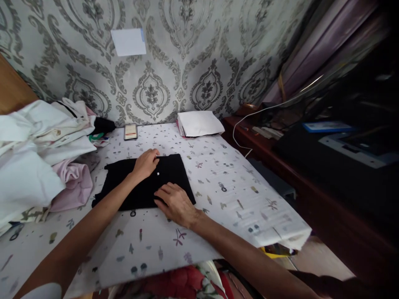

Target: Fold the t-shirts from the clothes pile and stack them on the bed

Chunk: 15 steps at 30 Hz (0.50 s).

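Note:
A black folded garment [140, 197] lies flat on the bed or table covering, with a small white mark near its middle. My left hand [146, 163] is at its far edge, fingers curled together and closed on the cloth there. Near the closer right part of the same garment, my right hand [177, 203] rests on top, its fingers stretched forward and the thumb apart. The part of the cloth under both hands is hidden.
A heap of white and pink clothes [40, 145] fills the left side. At the wall sit a folded white stack [201, 123] and a small framed card [130, 132]. A white cable [236, 139] hangs beside the dark red furniture [299, 182] on the right.

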Available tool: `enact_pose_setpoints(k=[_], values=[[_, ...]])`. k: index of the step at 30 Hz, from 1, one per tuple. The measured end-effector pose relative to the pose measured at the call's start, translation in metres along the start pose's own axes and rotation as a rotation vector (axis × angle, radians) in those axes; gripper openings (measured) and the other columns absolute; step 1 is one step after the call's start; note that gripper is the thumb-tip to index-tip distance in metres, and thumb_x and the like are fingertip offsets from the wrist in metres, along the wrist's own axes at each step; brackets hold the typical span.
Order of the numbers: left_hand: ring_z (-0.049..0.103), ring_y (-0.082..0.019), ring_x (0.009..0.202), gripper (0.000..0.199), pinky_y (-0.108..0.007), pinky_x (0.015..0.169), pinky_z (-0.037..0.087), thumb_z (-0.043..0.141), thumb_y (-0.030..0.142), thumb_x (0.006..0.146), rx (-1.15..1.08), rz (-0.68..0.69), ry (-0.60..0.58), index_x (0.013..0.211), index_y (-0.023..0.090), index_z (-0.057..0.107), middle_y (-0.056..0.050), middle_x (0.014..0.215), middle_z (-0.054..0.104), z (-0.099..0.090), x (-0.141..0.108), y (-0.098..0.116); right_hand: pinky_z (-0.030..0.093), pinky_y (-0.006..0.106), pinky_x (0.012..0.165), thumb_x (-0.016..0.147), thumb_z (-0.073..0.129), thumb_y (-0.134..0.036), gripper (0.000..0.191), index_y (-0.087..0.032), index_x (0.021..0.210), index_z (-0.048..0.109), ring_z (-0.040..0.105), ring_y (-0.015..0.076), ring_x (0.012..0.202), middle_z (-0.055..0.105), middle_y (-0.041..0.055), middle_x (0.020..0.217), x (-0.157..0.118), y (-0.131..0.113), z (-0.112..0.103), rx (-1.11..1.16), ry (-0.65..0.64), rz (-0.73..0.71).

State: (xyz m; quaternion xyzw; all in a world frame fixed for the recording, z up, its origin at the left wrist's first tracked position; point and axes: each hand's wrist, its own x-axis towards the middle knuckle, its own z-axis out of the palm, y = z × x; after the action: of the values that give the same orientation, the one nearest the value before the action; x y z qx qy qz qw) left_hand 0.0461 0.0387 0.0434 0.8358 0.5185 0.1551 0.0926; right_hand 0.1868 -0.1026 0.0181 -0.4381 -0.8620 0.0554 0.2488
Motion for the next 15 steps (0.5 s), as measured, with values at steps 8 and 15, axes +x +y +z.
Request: enact_pose_setpoints(k=[8,15], values=[[0.033,-0.027,0.148,0.048,-0.048,0.120,0.026,0.038,0.036,0.103,0.022,0.275,-0.065,0.147,0.017,0.040,-0.016,0.157,0.040,0.016,-0.039,0.012,0.053,0.039,0.089,0.099,0.047,-0.028,0.032,-0.017,0.126,0.060,0.065,0.0256,0.103,0.067,0.0132,0.113,-0.030,0.033,-0.023,0.065,0.244,0.493],[0.036,-0.024,0.147,0.044,-0.046,0.120,0.026,0.034,0.039,0.104,-0.095,0.210,-0.165,0.141,0.021,0.049,-0.013,0.156,0.045,0.017,-0.030,-0.008,0.051,0.040,0.084,0.095,0.053,-0.037,0.027,-0.016,0.109,0.062,0.065,0.0282,0.095,0.067,0.0145,0.102,-0.031,0.043,-0.016,-0.098,0.056,0.609]])
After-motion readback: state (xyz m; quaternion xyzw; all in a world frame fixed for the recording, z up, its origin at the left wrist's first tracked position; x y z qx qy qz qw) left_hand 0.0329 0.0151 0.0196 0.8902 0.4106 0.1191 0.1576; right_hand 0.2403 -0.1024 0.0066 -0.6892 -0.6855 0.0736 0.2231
